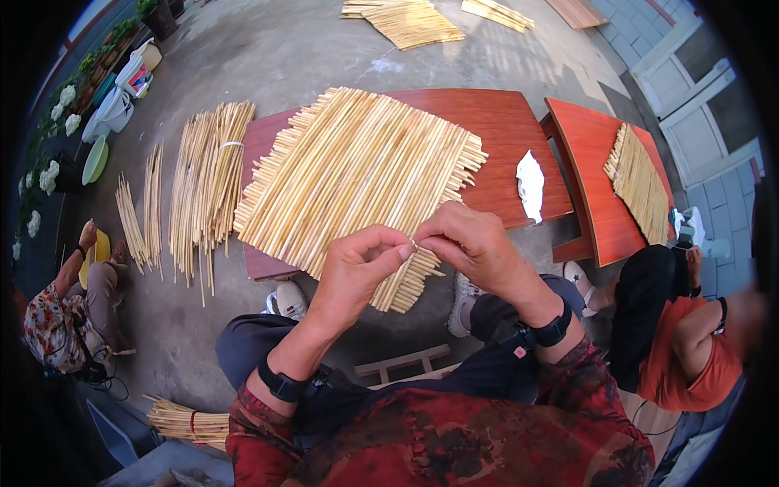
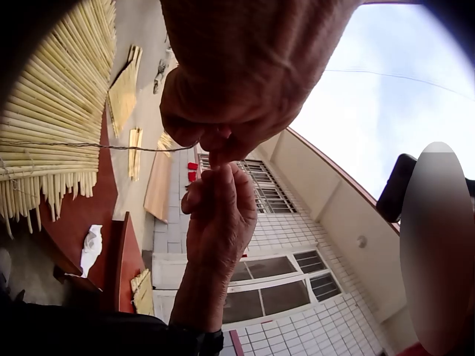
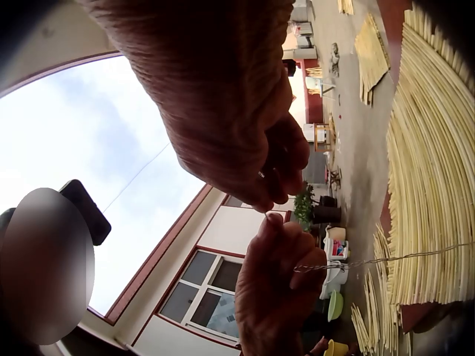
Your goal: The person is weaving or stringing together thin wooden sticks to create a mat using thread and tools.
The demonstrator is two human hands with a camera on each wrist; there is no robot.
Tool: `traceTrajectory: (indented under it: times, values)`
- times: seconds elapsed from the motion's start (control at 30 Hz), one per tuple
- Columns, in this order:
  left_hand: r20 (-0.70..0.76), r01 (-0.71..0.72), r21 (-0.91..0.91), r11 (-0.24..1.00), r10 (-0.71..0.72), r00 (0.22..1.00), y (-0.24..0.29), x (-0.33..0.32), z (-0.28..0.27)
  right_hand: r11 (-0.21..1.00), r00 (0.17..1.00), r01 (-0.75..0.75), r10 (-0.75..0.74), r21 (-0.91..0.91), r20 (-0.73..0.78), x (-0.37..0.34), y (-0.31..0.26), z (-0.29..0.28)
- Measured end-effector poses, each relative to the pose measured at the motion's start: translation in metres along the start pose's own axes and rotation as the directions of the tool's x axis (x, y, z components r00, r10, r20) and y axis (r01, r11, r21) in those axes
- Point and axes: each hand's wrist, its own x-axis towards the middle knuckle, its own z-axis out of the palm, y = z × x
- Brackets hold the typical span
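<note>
A mat of straight pale stalks point(image 1: 349, 174) lies across the red-brown table point(image 1: 503, 122), its front corner jutting past the near edge. Over that corner my left hand point(image 1: 357, 264) and right hand point(image 1: 479, 247) meet, fingertips almost touching. From the mat a thin twisted cord point(image 2: 126, 147) runs up to the hands. The left thumb and forefinger pinch it, with the other fingers curled. Thumb and forefinger of the right hand pinch the cord's end close beside them. In the right wrist view the cord point(image 3: 386, 259) passes along the left hand's curled fingers.
Bundles of loose stalks point(image 1: 211, 170) stand left of the table. A white cloth or bag point(image 1: 530, 187) lies on its right part. A second table point(image 1: 600, 170) bears a smaller stalk mat point(image 1: 639, 185). People sit at both sides, and more mats point(image 1: 414, 24) lie on the floor beyond.
</note>
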Motion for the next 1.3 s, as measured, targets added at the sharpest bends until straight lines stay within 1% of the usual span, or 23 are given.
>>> traceTrajectory:
  times: [0.03, 0.07, 0.13, 0.17, 0.23, 0.27, 0.33, 0.47, 0.57, 0.63, 0.73, 0.93, 0.97, 1.03, 1.07, 1.17, 1.23, 1.27, 1.3]
  values:
    - [-0.01, 0.01, 0.001, 1.0, -0.01, 1.0, 0.001, 0.0, 0.0, 0.998, 0.999, -0.041, 0.041, 0.046, -0.011, -0.001, 0.001, -0.001]
    - [-0.013, 0.009, -0.001, 1.0, -0.009, 1.0, 0.001, 0.0, 0.0, 0.998, 0.999, -0.039, 0.039, 0.046, -0.008, -0.002, 0.001, -0.003]
    - [-0.01, -0.005, -0.093, 0.996, 0.004, 1.0, 0.001, -0.001, -0.001, 0.953, 0.972, -0.232, 0.234, 0.195, 0.015, -0.003, 0.0, -0.007]
    - [-0.014, -0.007, -0.096, 0.995, 0.006, 1.0, 0.002, -0.001, -0.002, 0.954, 0.973, -0.23, 0.231, 0.193, 0.02, -0.003, -0.001, -0.008]
    - [0.01, 0.007, -0.116, 0.993, -0.005, 1.0, 0.002, -0.001, -0.003, 0.935, 0.974, -0.213, 0.226, 0.282, -0.015, -0.003, -0.004, -0.007]
    - [0.003, 0.004, -0.12, 0.993, -0.004, 1.0, 0.002, -0.002, -0.003, 0.936, 0.975, -0.212, 0.223, 0.282, -0.007, -0.003, -0.006, -0.006]
    - [0.027, 0.022, -0.128, 0.992, -0.018, 0.999, 0.003, -0.002, -0.002, 0.956, 0.987, -0.158, 0.161, 0.247, 0.007, -0.001, -0.011, -0.004]
    - [0.015, -0.006, -0.146, 0.989, 0.009, 1.0, 0.003, -0.001, 0.0, 0.959, 0.988, -0.155, 0.151, 0.236, 0.033, -0.002, -0.008, -0.001]
    - [0.012, -0.026, -0.124, 0.992, 0.028, 1.0, 0.003, -0.002, -0.001, 0.951, 0.986, -0.163, 0.148, 0.264, 0.074, -0.002, -0.007, 0.001]
    - [0.02, -0.011, -0.114, 0.993, 0.013, 1.0, 0.003, -0.003, -0.002, 0.907, 0.977, -0.211, 0.199, 0.365, 0.07, -0.003, -0.009, 0.003]
    - [0.037, -0.002, -0.11, 0.994, 0.007, 0.999, 0.003, -0.004, -0.004, 0.887, 0.97, -0.241, 0.233, 0.393, 0.07, -0.002, -0.012, 0.005]
    - [0.046, 0.024, -0.123, 0.992, -0.019, 0.999, 0.001, -0.004, -0.007, 0.934, 0.988, -0.15, 0.13, 0.323, 0.085, -0.003, -0.009, 0.005]
    - [0.045, 0.026, -0.123, 0.992, -0.02, 0.999, 0.001, -0.004, -0.007, 0.934, 0.988, -0.152, 0.131, 0.323, 0.086, -0.003, -0.008, 0.006]
    - [0.072, 0.054, -0.138, 0.989, -0.044, 0.996, 0.002, -0.005, -0.007, 0.953, 0.994, -0.11, 0.105, 0.281, 0.032, -0.002, -0.008, 0.009]
    - [0.073, 0.056, -0.138, 0.989, -0.046, 0.996, 0.001, -0.004, -0.008, 0.953, 0.994, -0.112, 0.107, 0.281, 0.032, -0.002, -0.008, 0.009]
    - [0.065, 0.079, -0.146, 0.986, -0.071, 0.995, -0.002, -0.002, -0.009, 0.946, 0.988, -0.153, 0.146, 0.286, 0.044, -0.003, -0.009, 0.009]
    - [0.075, 0.051, -0.157, 0.986, -0.039, 0.996, -0.004, -0.001, -0.009, 0.845, 0.935, -0.355, 0.322, 0.401, 0.15, -0.004, -0.011, 0.008]
    - [0.079, 0.054, -0.157, 0.986, -0.042, 0.996, -0.004, 0.0, -0.009, 0.844, 0.934, -0.357, 0.326, 0.401, 0.147, -0.004, -0.011, 0.008]
    - [0.057, 0.034, -0.13, 0.991, -0.026, 0.998, -0.003, 0.0, -0.009, 0.741, 0.909, -0.409, 0.383, 0.533, 0.165, -0.003, -0.01, 0.008]
